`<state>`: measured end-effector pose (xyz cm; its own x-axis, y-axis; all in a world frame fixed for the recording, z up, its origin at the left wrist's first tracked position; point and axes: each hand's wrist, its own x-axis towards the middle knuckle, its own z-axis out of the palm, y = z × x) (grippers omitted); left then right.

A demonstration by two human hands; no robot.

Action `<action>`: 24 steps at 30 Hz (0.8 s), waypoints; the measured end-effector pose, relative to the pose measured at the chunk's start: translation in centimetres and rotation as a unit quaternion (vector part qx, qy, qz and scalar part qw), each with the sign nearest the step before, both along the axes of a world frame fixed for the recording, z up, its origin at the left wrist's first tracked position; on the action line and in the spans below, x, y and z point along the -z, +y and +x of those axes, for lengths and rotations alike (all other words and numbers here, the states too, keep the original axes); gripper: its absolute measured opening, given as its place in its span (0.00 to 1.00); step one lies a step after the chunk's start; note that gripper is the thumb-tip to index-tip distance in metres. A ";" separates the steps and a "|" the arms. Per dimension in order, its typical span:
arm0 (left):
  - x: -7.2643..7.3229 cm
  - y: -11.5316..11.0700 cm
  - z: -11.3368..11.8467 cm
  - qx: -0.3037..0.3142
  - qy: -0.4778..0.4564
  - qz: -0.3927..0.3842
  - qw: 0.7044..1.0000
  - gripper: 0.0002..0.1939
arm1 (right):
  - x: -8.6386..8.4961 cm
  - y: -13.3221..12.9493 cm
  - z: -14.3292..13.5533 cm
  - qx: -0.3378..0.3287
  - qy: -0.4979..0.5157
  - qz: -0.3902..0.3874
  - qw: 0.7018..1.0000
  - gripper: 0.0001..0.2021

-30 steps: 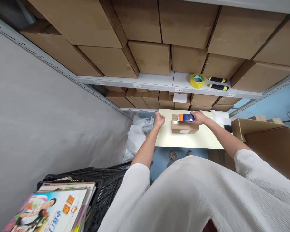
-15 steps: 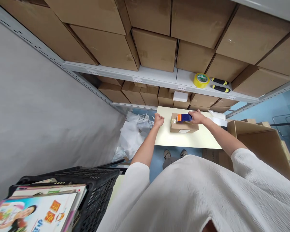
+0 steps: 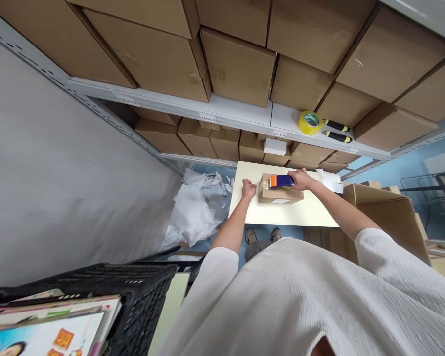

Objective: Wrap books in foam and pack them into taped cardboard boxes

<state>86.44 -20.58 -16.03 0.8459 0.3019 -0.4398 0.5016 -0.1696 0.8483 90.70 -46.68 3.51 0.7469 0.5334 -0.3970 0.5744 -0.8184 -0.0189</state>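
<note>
A small brown cardboard box [image 3: 280, 195] lies on a pale yellow table [image 3: 282, 215]. My right hand [image 3: 302, 180] grips a blue and orange tape dispenser [image 3: 281, 181] that rests on top of the box, its orange end pointing left. My left hand [image 3: 248, 189] is a closed fist on the table just left of the box, apart from it. I cannot see anything held in that fist.
Grey metal shelves [image 3: 241, 114] packed with brown cartons stand behind the table. A yellow tape roll [image 3: 306, 122] and two black-yellow cutters [image 3: 336, 131] lie on the shelf. White packing paper [image 3: 196, 210] litters the floor left. A black crate [image 3: 133, 291] with magazines is near left; an open carton [image 3: 389, 217] stands right.
The view has tilted and drifted, so the crate slid lower left. My right hand and the dispenser edged slightly left along the box top. My left fist stays beside the box.
</note>
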 end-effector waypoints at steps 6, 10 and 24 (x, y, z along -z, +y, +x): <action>0.2 -0.7 -0.6 0.018 0.047 0.002 0.999 0.17 | -0.5 0.3 -0.3 0.007 0.002 -0.005 1.000 0.20; 0.4 0.5 -1.7 0.028 -0.016 0.019 0.999 0.15 | -0.6 0.5 -0.4 0.014 0.005 -0.002 1.000 0.21; -1.1 0.6 -2.2 0.051 -0.123 -0.100 0.986 0.16 | 0.1 0.4 -0.7 0.031 0.011 0.023 0.999 0.21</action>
<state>84.22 -20.00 -14.91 0.9560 0.1366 -0.2595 0.2652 -0.0253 0.9639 89.97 -46.25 3.42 0.7702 0.5054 -0.3891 0.5224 -0.8498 -0.0698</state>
